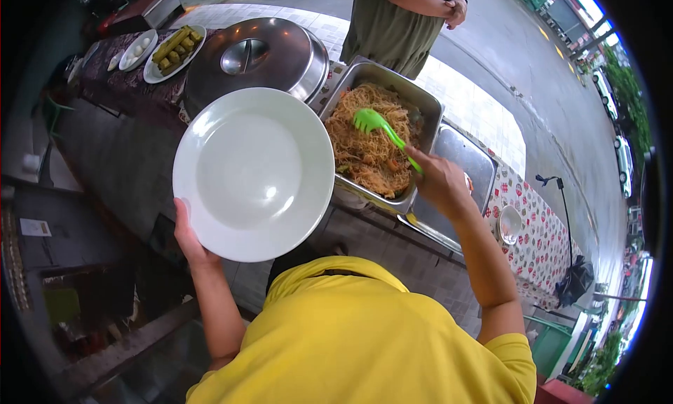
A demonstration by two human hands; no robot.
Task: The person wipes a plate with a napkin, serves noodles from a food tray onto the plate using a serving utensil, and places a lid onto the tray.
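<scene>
Standing at far left, an oval plate of green rolls (175,48) is sharing the table with a smaller dish of pale, egg-like items (139,48); both are lying well apart from the work, seemingly at little risk. Next, the left hand (193,237) is gripping a white plate (252,162) near its lower-left rim, the fingers beneath being hidden. Because this single hold is bearing the whole plate from one side, any added weight would probably be tending to tip it toward its unsupported far edge; the glossy glaze could be encouraging a slip. Behind the plate, a domed metal lid (210,71) is overlapping it in view; whether they are touching, one cannot tell, but a careless swing could be knocking them together. Rightward, noodles (364,158) are filling much of a deep metal tray (440,108). A green serving utensil (382,123) is reaching over them, its toothed head lying at their surface. Long strands are likely to be tangling on the teeth, and a quick lift could be trailing them over the rim. The right hand (442,178) is closing around the utensil's handle, above the tray's near-right corner; a loosening grasp could be letting the head twist. Beyond, a shallow metal tray (477,155) is lying just beside, where stray noodles might be landing.
</scene>
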